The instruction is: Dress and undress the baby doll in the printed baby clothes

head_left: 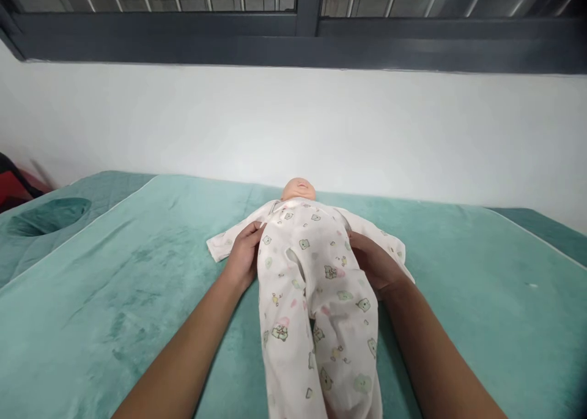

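A baby doll lies on its back on a teal blanket, feet toward me. It wears a white one-piece sleepsuit printed with small animals. My left hand presses against the doll's left flank, fingers curved round the torso. My right hand holds the opposite flank, fingers tucked under the cloth. Both hands clasp the doll's body at waist height. The sleepsuit's sleeves lie spread to either side.
A white wall rises behind the bed, with a dark window frame above. A second teal cover lies at the left, and something red and black at the far left edge.
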`<state>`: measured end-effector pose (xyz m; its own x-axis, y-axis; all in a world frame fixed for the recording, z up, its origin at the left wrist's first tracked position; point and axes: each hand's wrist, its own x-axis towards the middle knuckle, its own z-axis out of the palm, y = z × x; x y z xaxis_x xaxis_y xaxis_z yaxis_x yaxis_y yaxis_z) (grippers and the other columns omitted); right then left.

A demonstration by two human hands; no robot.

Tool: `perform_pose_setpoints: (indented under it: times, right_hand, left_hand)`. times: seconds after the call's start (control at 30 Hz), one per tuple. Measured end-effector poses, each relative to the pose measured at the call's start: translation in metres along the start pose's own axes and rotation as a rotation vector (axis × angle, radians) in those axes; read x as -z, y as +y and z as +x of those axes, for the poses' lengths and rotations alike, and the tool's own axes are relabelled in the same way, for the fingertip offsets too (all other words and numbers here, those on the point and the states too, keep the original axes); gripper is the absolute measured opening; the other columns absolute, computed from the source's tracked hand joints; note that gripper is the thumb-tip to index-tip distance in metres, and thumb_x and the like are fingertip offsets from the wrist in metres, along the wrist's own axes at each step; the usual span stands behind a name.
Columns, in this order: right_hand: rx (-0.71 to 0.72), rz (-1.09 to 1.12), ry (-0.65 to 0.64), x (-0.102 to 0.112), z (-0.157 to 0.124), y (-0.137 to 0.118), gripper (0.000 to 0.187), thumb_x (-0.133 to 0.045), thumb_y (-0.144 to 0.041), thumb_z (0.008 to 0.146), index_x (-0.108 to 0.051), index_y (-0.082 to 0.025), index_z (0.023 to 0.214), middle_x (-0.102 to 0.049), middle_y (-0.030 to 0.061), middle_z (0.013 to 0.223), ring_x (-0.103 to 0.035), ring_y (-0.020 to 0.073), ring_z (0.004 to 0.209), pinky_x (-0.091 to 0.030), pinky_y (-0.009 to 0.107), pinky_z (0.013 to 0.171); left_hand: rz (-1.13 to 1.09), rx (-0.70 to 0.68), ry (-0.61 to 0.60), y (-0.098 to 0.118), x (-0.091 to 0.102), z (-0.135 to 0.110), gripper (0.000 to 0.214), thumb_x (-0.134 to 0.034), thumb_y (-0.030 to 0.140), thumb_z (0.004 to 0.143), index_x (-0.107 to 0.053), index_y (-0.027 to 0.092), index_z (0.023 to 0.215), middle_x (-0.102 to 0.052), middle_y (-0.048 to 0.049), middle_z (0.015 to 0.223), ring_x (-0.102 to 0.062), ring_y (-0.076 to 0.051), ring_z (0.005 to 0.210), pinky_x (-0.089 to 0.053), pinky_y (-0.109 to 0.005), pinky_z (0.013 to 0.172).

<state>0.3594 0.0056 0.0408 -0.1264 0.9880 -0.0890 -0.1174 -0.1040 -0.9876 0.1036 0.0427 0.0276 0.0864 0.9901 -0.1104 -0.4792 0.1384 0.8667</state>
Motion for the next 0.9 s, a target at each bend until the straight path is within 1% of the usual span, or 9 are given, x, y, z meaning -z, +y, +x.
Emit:
perform_pose_setpoints:
  times: [0.1, 0.23, 0.3, 0.4, 0.47, 0.53, 0.7, 0.83, 0.9]
  right_hand:
    - [-0.054, 0.099, 0.002, -0.007, 0.005, 0.002, 0.03, -0.054, -0.045, 0.083, -0.072, -0.022, 0.09, -0.072, 0.0052, 0.078, -0.067, 0.0264, 0.084, -0.052, 0.038, 0.073]
    - [0.025, -0.003, 0.158, -0.015, 0.01, 0.003, 0.029, -0.059, -0.049, 0.081, -0.067, -0.021, 0.08, -0.07, 0.005, 0.078, -0.063, 0.0259, 0.087, -0.049, 0.036, 0.076]
    - [0.077, -0.093, 0.218, -0.014, 0.013, 0.004, 0.027, -0.065, -0.048, 0.078, -0.063, -0.021, 0.077, -0.069, 0.0041, 0.082, -0.061, 0.0241, 0.086, -0.047, 0.034, 0.076]
    - [0.233, -0.274, 0.222, -0.006, 0.017, 0.004, 0.025, -0.069, -0.043, 0.076, -0.059, -0.02, 0.074, -0.065, 0.0037, 0.103, -0.058, 0.0208, 0.094, -0.044, 0.031, 0.08]
    - [0.313, -0.379, 0.166, 0.0, 0.02, 0.001, 0.021, -0.07, -0.037, 0.077, -0.059, -0.02, 0.074, -0.058, 0.0043, 0.118, -0.055, 0.0204, 0.105, -0.041, 0.03, 0.087]
    - [0.324, -0.439, 0.096, 0.004, 0.023, -0.006, 0.018, -0.069, -0.035, 0.078, -0.059, -0.02, 0.076, -0.054, 0.0055, 0.125, -0.052, 0.0217, 0.115, -0.039, 0.032, 0.092]
    - [0.307, -0.509, -0.083, -0.002, 0.036, -0.028, 0.031, -0.066, -0.045, 0.082, -0.054, -0.02, 0.069, -0.051, 0.007, 0.139, -0.045, 0.0272, 0.128, -0.034, 0.039, 0.101]
    - [0.307, -0.555, -0.071, -0.006, 0.051, -0.029, 0.037, -0.061, -0.053, 0.083, -0.053, -0.021, 0.068, -0.053, 0.0063, 0.142, -0.051, 0.0285, 0.122, -0.036, 0.041, 0.099]
    - [0.298, -0.603, 0.0, -0.005, 0.059, -0.026, 0.036, -0.057, -0.054, 0.085, -0.053, -0.021, 0.07, -0.064, 0.0058, 0.125, -0.057, 0.0259, 0.109, -0.04, 0.038, 0.092]
  left_hand:
    - [0.17, -0.156, 0.003, -0.003, -0.001, -0.001, 0.01, -0.071, 0.028, 0.071, -0.066, 0.02, 0.07, -0.067, 0.0007, 0.078, -0.058, -0.015, 0.071, -0.044, -0.027, 0.067]
    - [0.561, -0.471, -0.035, -0.002, 0.002, 0.003, 0.011, -0.065, 0.029, 0.08, -0.065, 0.022, 0.071, -0.065, -0.004, 0.116, -0.057, -0.023, 0.111, -0.04, -0.035, 0.098]
    - [0.726, -0.554, -0.097, 0.001, 0.006, 0.007, 0.014, -0.06, 0.029, 0.084, -0.063, 0.022, 0.073, -0.062, -0.006, 0.124, -0.054, -0.024, 0.118, -0.037, -0.04, 0.104]
    - [0.938, -0.636, -0.245, 0.011, 0.013, 0.015, 0.013, -0.059, 0.03, 0.086, -0.063, 0.023, 0.075, -0.06, -0.0081, 0.131, -0.044, -0.026, 0.132, -0.03, -0.045, 0.112]
    - [1.027, -0.644, -0.335, 0.02, 0.016, 0.02, 0.015, -0.059, 0.032, 0.085, -0.063, 0.023, 0.073, -0.058, -0.007, 0.135, -0.031, -0.027, 0.142, -0.023, -0.047, 0.116]
    - [1.041, -0.57, -0.41, 0.03, 0.014, 0.026, 0.02, -0.058, 0.036, 0.086, -0.064, 0.023, 0.071, -0.055, -0.0055, 0.141, -0.026, -0.027, 0.145, -0.024, -0.046, 0.117]
    - [1.105, -0.407, -0.538, 0.05, -0.001, 0.037, 0.034, -0.051, 0.049, 0.089, -0.066, 0.023, 0.073, -0.05, -0.0051, 0.147, -0.04, -0.027, 0.138, -0.034, -0.038, 0.111]
    - [1.154, -0.404, -0.505, 0.051, -0.009, 0.044, 0.038, -0.04, 0.047, 0.094, -0.068, 0.022, 0.089, -0.06, -0.0041, 0.135, -0.049, -0.023, 0.128, -0.035, -0.032, 0.105]
    - [1.15, -0.397, -0.429, 0.046, -0.01, 0.05, 0.038, -0.036, 0.044, 0.095, -0.065, 0.022, 0.085, -0.068, -0.0032, 0.114, -0.058, -0.022, 0.11, -0.041, -0.03, 0.092]
